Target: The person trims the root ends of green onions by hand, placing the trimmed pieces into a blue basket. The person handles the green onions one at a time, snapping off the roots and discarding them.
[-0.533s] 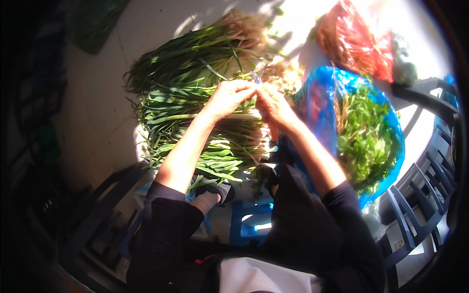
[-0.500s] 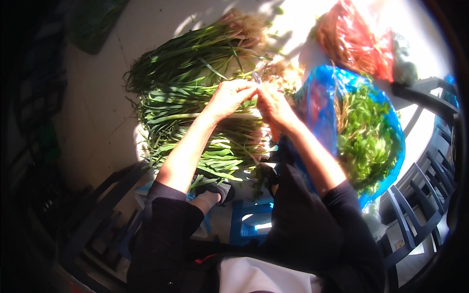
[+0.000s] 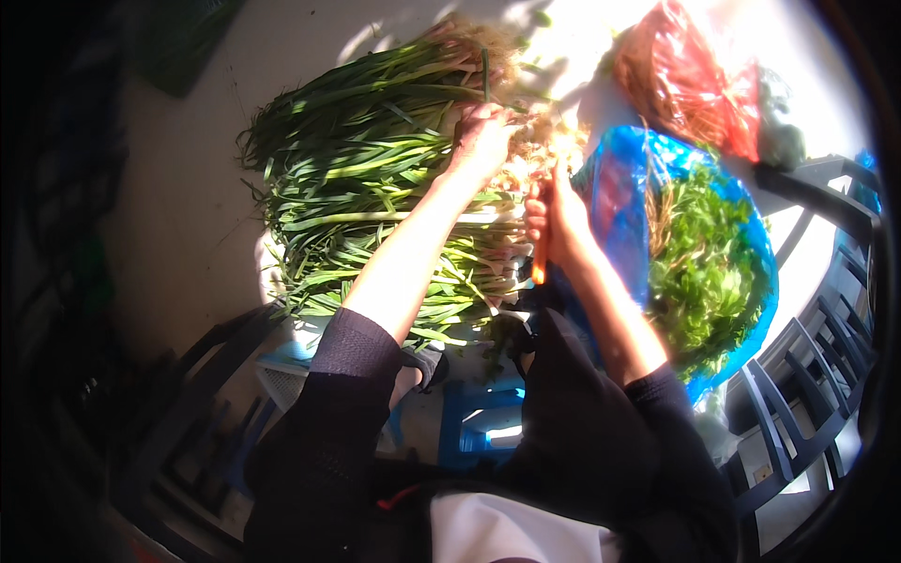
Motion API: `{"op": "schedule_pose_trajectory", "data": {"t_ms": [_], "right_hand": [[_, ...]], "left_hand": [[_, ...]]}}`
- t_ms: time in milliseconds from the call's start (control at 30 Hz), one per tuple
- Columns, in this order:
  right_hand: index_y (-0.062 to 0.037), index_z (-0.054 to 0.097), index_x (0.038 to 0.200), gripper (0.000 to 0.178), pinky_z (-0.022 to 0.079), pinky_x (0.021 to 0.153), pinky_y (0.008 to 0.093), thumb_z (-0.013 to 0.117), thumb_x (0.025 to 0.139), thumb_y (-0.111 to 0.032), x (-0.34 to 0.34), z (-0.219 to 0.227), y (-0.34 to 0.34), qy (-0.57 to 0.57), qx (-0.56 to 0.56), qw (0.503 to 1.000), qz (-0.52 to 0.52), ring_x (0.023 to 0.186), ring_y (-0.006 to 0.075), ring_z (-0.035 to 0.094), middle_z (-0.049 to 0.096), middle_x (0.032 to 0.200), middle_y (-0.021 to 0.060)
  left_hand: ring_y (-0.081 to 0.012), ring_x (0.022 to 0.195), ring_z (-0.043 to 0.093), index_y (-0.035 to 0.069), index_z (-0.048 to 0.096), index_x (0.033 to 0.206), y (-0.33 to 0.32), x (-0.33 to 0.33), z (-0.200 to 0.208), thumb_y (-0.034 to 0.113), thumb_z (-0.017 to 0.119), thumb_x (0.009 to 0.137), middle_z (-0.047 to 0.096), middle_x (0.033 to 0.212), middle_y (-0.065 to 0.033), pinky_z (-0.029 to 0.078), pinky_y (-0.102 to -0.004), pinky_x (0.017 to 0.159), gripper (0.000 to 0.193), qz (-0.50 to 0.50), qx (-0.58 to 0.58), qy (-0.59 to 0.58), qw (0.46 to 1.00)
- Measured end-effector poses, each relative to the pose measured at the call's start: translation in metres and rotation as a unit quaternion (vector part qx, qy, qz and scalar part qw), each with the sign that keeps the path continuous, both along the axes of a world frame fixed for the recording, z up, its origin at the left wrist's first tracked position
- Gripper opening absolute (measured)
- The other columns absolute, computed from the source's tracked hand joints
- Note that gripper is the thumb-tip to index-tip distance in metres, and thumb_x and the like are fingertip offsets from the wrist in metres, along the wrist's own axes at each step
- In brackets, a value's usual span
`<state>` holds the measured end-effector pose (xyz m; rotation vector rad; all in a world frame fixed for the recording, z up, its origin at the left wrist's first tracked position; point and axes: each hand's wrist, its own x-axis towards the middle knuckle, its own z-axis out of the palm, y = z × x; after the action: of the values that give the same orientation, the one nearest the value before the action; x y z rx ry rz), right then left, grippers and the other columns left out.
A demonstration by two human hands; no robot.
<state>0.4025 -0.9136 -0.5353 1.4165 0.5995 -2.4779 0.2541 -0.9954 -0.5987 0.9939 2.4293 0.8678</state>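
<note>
Long leafy greens (image 3: 366,178) with pale, rooted ends, like green garlic, lie in a wide pile before me, leaves to the left and roots to the right. Over the root side, my left hand (image 3: 481,141) is closed, with a green stalk (image 3: 486,73) sticking up from it; its fingertips are partly hidden. To its right and nearer me, my right hand (image 3: 566,220) wraps round an orange handle (image 3: 540,261), seemingly a small knife's. Glare hides any blade. Between the hands lie brightly lit pale roots and trimmings (image 3: 537,150).
Right of the pile, an open blue plastic bag (image 3: 765,310) holds leafy herbs (image 3: 709,272). Beyond it sits a red plastic bag (image 3: 690,80). Dark chairs (image 3: 807,394) stand at the right, and another (image 3: 202,375) at the left. A blue stool (image 3: 455,427) is near my feet.
My hands, together over the pile before, have parted. The left moved away from me and slightly right; the right moved right and nearer, still round the orange handle.
</note>
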Motion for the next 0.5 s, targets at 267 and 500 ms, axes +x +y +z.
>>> {"op": "schedule_pose_trajectory", "data": {"t_ms": [267,500], "right_hand": [[-0.0139,0.044,0.08,0.041,0.034,0.045,0.0245,0.045,0.094,-0.052,0.005,-0.018,0.001,-0.047,0.073,0.996,-0.008,0.045,0.0065,0.034,0.04,0.058,-0.0053],[-0.0131,0.048,0.085,0.032,0.028,0.042,0.0213,0.054,0.094,-0.044,-0.007,0.007,-0.009,0.092,0.138,0.98,0.114,0.046,0.0045,0.031,0.038,0.06,-0.0071]], "left_hand": [[-0.0269,0.089,0.056,0.013,0.066,0.108,0.008,0.008,-0.002,0.029,0.066,0.083,0.059,0.083,-0.0108,0.044,-0.0386,0.081,0.03,0.066,-0.027,-0.066,0.995],[-0.0147,0.076,0.058,0.008,0.07,0.105,-0.044,0.028,0.064,0.018,0.066,0.087,0.061,0.081,-0.0068,0.047,-0.029,0.07,0.021,0.013,0.036,-0.191,0.981]]}}
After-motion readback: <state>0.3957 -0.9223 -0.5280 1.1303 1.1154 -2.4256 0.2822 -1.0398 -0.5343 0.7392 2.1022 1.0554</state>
